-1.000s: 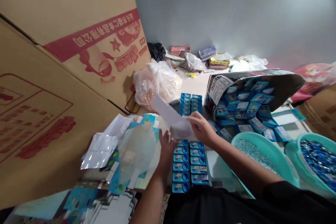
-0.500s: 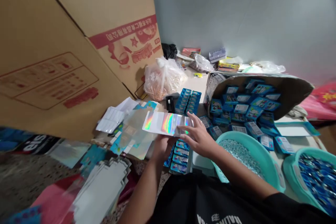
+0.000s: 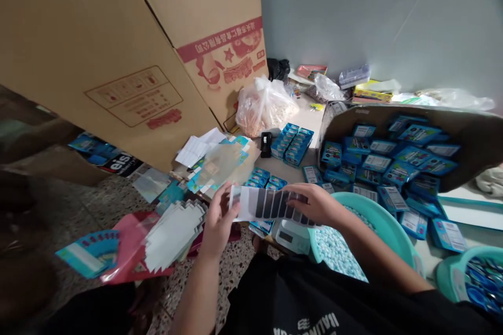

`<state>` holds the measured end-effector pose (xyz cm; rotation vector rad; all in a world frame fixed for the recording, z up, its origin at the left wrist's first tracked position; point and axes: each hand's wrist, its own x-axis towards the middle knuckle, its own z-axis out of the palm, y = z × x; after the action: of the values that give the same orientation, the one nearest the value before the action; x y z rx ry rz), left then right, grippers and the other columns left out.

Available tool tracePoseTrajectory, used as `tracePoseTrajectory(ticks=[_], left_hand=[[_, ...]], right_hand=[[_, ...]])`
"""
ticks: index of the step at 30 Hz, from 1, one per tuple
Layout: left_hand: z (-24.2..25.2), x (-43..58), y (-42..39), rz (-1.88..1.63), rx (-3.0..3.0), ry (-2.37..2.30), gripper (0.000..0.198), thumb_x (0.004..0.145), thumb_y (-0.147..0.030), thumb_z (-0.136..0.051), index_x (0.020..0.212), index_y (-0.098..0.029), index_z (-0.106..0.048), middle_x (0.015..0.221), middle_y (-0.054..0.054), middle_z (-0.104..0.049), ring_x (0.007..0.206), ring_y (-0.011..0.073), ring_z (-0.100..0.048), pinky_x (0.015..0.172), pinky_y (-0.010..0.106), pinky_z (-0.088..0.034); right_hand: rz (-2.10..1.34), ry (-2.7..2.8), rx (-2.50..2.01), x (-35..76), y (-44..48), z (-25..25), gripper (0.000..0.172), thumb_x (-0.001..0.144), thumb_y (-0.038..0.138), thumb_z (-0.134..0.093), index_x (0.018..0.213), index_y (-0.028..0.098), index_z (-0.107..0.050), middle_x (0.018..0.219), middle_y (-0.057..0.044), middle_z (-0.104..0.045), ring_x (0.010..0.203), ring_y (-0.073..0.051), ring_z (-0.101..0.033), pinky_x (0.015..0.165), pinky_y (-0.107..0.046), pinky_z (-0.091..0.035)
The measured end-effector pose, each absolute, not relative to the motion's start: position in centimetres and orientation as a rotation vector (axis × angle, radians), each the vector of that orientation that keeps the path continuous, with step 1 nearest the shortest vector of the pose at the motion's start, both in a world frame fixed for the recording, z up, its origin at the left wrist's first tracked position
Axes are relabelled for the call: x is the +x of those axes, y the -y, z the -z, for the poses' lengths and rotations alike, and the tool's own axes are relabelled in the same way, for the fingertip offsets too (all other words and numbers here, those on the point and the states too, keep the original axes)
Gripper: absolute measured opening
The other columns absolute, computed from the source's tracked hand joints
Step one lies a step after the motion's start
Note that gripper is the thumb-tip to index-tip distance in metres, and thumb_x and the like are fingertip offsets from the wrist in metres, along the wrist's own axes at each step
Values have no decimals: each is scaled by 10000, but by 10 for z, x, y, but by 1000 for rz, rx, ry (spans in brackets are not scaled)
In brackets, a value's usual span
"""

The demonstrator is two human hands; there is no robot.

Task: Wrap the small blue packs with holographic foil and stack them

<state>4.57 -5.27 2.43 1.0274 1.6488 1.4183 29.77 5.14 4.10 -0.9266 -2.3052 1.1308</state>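
Note:
A sheet of shiny label stickers (image 3: 271, 204), with a row of dark rectangles on a white backing, is stretched between my hands above the table's front edge. My left hand (image 3: 220, 217) pinches its left end, thumb on top. At the right end, the fingers of my right hand (image 3: 314, 203) are closed on the sheet. Beneath and behind it are rows of small blue printed boxes (image 3: 259, 176), partly covered by the sheet. A pale scale-like device (image 3: 293, 237) lies just below my right hand, beside a turquoise basin (image 3: 393, 235) of pale blue pellets.
A carton on its side (image 3: 338, 115) spills blue boxes at the right. Another basin (image 3: 448, 277) holds blue wrapped pieces. Tall cardboard boxes (image 3: 220, 0) stand at the left. Paper sheets (image 3: 204, 146), a small black object (image 3: 266, 144) and a tied plastic bag (image 3: 265, 107) lie behind.
The sheet has come down nearer my body, and its rainbow glare has turned dark. My left hand now grips its left end, and my right fingers have closed on the right end. The view has shifted.

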Motion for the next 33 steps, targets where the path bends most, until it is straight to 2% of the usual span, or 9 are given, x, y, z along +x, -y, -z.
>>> tracePoseTrajectory(ticks=[2, 5, 10, 13, 15, 19, 22, 28, 33], left_hand=[[-37, 38, 57, -1231, 1301, -1817, 614, 784, -377, -697, 1355, -247, -515, 1325, 81, -610, 1182, 263, -602, 1006, 380, -488], [-44, 34, 56, -1168, 1511, -1926, 642, 796, -368, -698, 1388, -237, -489, 1171, 85, -687, 974, 235, -690, 896, 340, -543], [-33, 34, 43, -1065, 1841, -1758, 285, 867, -300, -614, 1146, -250, -646, 1097, 58, -710, 998, 216, -679, 916, 314, -525], [-27, 30, 36, -1155, 1896, -1737, 445, 881, -277, -599, 1314, -226, -508, 1176, 100, -670, 1006, 207, -672, 887, 319, -537], [-27, 23, 31, -1183, 2020, -1771, 616, 871, -269, -619, 1433, -216, -372, 1316, 144, -591, 1108, 231, -634, 974, 384, -496], [-31, 5, 24, -1005, 2482, -1672, 462, 874, -212, -609, 1324, -293, -543, 1260, 73, -651, 1186, 245, -587, 1128, 487, -318], [-28, -8, 22, -1060, 2607, -1611, 439, 876, -177, -595, 1296, -307, -583, 1160, 47, -704, 1123, 221, -623, 1106, 454, -347], [-9, -23, 18, -1320, 2648, -1589, 498, 866, -134, -605, 1325, -327, -571, 1134, 52, -716, 1087, 218, -643, 1051, 416, -411], [1, -22, 14, -1372, 2712, -1637, 479, 844, -122, -646, 1290, -292, -604, 1038, 61, -731, 937, 194, -662, 971, 386, -471]], right_hand=[[-1143, 2317, -890, 300, -52, -45, 341, 863, 239, -611, 1198, 264, -669, 1156, -60, -708, 1027, -238, -656, 888, -342, -490], [-1082, 2369, -909, 292, -52, -51, 259, 847, 284, -642, 1096, 248, -704, 1024, -57, -729, 903, -222, -665, 774, -304, -483], [-1138, 2324, -944, 253, -47, -51, 207, 869, 287, -616, 1051, 233, -700, 841, -26, -718, 719, -166, -627, 631, -243, -421], [-1085, 2309, -988, 232, -44, -50, 222, 887, 181, -549, 1037, 231, -703, 861, -31, -725, 757, -172, -635, 655, -241, -422], [-996, 2336, -981, 225, -43, -52, 257, 890, 139, -515, 1037, 225, -708, 935, -48, -731, 828, -183, -647, 712, -248, -437], [-719, 2540, -924, 216, -47, -62, 311, 860, 65, -486, 1012, 200, -721, 904, -74, -720, 811, -190, -647, 720, -262, -428], [-618, 2602, -894, 209, -52, -70, 339, 831, 37, -489, 1004, 205, -728, 808, -53, -699, 727, -167, -630, 676, -250, -414], [-788, 2466, -941, 198, -56, -77, 368, 859, 70, -472, 1033, 236, -751, 987, -50, -745, 857, -180, -676, 738, -251, -471], [-891, 2426, -1001, 199, -58, -68, 329, 912, 140, -485, 1081, 240, -749, 986, -54, -755, 881, -197, -687, 765, -266, -490]])
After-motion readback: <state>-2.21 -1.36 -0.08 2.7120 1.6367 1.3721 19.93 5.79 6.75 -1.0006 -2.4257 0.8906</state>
